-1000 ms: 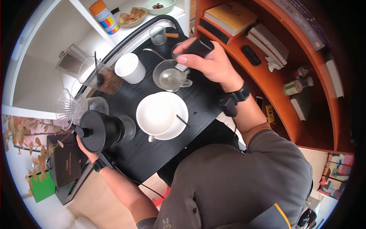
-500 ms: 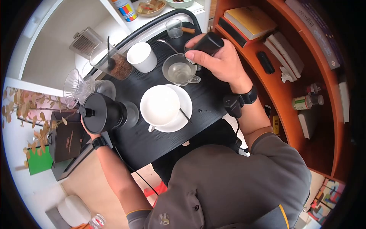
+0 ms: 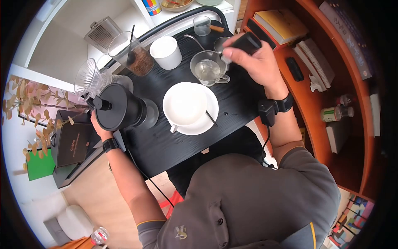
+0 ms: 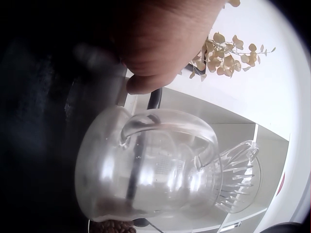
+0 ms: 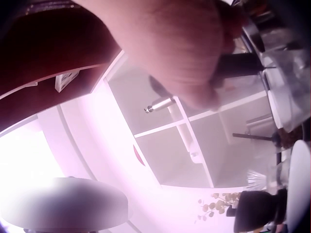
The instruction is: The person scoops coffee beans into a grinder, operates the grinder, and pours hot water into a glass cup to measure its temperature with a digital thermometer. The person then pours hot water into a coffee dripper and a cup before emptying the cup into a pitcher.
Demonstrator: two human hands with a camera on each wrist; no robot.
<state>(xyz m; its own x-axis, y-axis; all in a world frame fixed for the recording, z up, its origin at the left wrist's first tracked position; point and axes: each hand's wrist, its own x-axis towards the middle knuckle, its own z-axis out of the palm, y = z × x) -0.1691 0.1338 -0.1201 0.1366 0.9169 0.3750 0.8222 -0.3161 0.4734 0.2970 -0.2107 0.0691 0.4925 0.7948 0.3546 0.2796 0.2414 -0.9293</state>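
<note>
My right hand (image 3: 259, 62) grips the black handle of a metal gooseneck kettle (image 3: 222, 43); its thin spout points left at the far side of the table. Just left of the hand stands a glass cup (image 3: 207, 68) with clear liquid. My left hand (image 3: 98, 124) is at the outer side of a black hand coffee grinder (image 3: 116, 106) with a glass base. The grinder hides most of its fingers, so I cannot tell whether they hold it. In the left wrist view, a glass carafe (image 4: 160, 165) stands beyond the hand.
A white cup (image 3: 184, 103) sits on a saucer with a dark stick, mid-table. Behind are a white canister (image 3: 166, 53), a glass container of coffee beans (image 3: 141, 62) and a ribbed glass dripper (image 3: 88, 79). A wooden bookshelf (image 3: 286, 66) borders the right.
The head view has shifted, so the table and its things appear farther right and higher. Both hands keep their places at the kettle and the grinder.
</note>
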